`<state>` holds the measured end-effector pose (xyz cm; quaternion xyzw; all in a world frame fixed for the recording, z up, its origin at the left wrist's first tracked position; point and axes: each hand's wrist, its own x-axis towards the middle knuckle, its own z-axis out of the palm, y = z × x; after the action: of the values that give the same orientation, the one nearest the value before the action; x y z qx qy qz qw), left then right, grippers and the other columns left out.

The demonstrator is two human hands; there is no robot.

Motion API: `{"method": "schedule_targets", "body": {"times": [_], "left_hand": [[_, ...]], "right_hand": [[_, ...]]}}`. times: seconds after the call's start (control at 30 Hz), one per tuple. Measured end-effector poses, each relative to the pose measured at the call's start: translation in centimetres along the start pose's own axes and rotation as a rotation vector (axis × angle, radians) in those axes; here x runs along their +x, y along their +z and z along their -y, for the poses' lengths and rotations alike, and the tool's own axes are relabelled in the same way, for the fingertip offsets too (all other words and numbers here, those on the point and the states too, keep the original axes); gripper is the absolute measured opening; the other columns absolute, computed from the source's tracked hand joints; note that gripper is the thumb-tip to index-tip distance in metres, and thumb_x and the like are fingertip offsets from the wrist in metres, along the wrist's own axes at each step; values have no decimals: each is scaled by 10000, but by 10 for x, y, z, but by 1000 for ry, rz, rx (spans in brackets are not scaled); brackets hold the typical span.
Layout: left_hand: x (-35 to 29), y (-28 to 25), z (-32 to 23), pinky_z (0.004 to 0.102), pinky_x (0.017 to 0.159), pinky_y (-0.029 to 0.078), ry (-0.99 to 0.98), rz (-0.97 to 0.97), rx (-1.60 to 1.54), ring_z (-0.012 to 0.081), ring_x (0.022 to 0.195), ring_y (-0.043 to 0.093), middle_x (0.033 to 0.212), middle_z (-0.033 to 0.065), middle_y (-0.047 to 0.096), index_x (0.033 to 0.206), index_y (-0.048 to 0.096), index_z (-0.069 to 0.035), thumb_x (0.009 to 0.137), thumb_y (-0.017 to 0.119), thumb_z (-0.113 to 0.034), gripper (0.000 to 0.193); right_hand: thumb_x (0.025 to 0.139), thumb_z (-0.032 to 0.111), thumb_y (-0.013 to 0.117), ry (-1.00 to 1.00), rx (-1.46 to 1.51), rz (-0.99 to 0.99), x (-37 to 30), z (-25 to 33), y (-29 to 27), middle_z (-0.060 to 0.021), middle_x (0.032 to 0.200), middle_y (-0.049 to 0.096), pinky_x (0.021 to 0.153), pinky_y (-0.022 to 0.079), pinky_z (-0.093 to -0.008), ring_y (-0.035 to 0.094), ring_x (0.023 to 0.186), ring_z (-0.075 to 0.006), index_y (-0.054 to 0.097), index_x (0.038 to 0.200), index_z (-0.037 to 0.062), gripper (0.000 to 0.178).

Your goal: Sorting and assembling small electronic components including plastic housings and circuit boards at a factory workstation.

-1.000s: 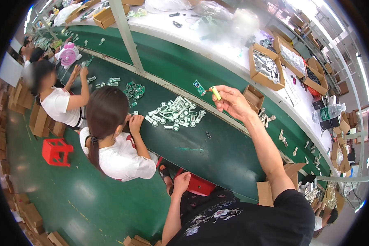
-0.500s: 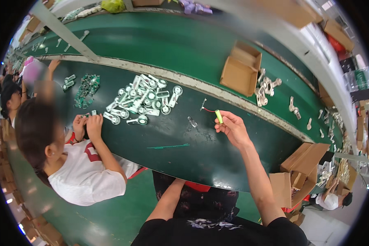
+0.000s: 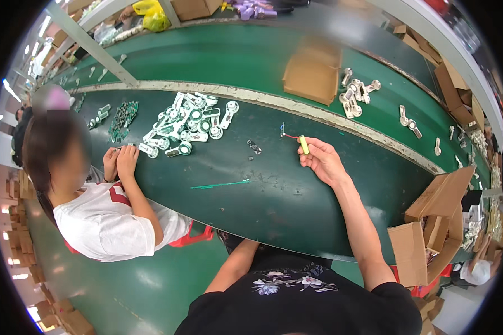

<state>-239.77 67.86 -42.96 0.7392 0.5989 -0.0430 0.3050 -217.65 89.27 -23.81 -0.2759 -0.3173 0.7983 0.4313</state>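
My right hand [image 3: 325,162] is raised over the dark green table and pinches a yellow-green cylindrical battery [image 3: 303,145] between thumb and fingers. From the battery's top a red wire runs left to a small circuit board [image 3: 283,130], which hangs free of my fingers. A small, thin dark part [image 3: 254,147] lies on the table to the left. My left forearm [image 3: 236,264] drops below the table's front edge, and that hand is hidden.
White handheld fan bodies [image 3: 187,123] lie piled at left centre, beside green circuit boards [image 3: 122,120]. A co-worker [image 3: 112,215] sits at my left. An open carton [image 3: 430,223] stands at right. Beyond a pale rail, the green conveyor [image 3: 218,61] carries a cardboard box [image 3: 313,78] and more fan bodies.
The view has shifted. My right hand still holds the battery, now turned slightly, with its wire and board. The conveyor's box and fan bodies appear in different places.
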Motion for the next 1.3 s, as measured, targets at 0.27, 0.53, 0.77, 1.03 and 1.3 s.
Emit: {"method": "schedule_targets", "body": {"times": [0.27,0.53,0.77,1.03,1.3], "left_hand": [[-36,25,-20,513,1248,456,310,-329,-52,479,1492,550,1540,301,639,1505,662,-29,1075,659,-389,561],[-202,-121,-65,462,1071,603,465,276,-1049,332,1253,751,1340,213,784,1478,693,16,1127,682,-197,411],[-112,-226,-31,360,811,634,233,-636,-1569,204,978,754,1251,148,766,1456,662,62,1189,608,-274,433],[-38,-277,-3,312,757,596,295,-579,-1805,158,931,742,1149,80,789,1312,727,16,1132,724,-257,327],[-4,-290,18,306,686,558,214,-536,-1917,146,870,725,1036,43,766,1232,716,-29,1089,777,-217,244]], "right_hand": [[1154,122,613,-77,-126,35,-19,2,9,-114,1149,753,828,607,-330,710,911,-176,644,1470,-48,360],[1152,102,619,-82,-168,114,-13,-24,36,-130,1164,763,848,631,-336,739,951,-193,652,1456,-38,336],[1160,121,627,11,-134,278,-1,-40,74,-128,1159,765,853,617,-334,724,948,-189,663,1446,-20,321],[1181,144,599,14,-294,271,27,-36,76,-123,1197,775,854,625,-325,751,975,-188,662,1457,-15,324],[1176,143,608,-13,-400,229,46,-24,77,-125,1210,779,863,641,-330,774,981,-196,669,1449,-27,327]]}}
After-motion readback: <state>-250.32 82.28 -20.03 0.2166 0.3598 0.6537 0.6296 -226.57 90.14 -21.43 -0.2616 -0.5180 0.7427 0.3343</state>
